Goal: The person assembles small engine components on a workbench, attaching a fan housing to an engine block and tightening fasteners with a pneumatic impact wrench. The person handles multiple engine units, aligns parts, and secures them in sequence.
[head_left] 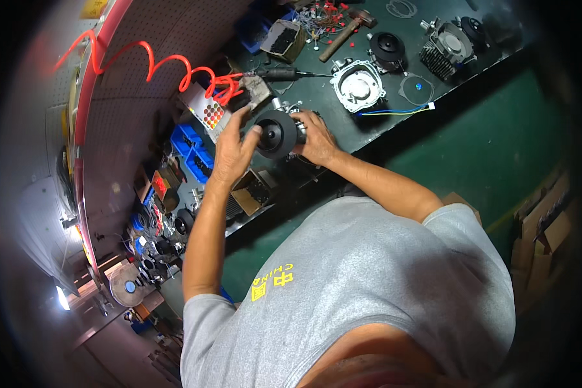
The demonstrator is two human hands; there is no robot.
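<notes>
A motor unit with a round black fan wheel on its front is between my two hands above the bench's near edge. My left hand grips the wheel at its left rim, thumb on the black face and fingers reaching behind. On the other side, my right hand is wrapped round the silver metal body behind the wheel, and its palm hides part of that body. An open cast-metal housing lies to the right, beside a blue-and-yellow cable.
A power screwdriver lies behind the unit. A hammer, small boxes of parts and blue bins surround the work spot. More motor units stand at the far right. A red coiled hose hangs at the left.
</notes>
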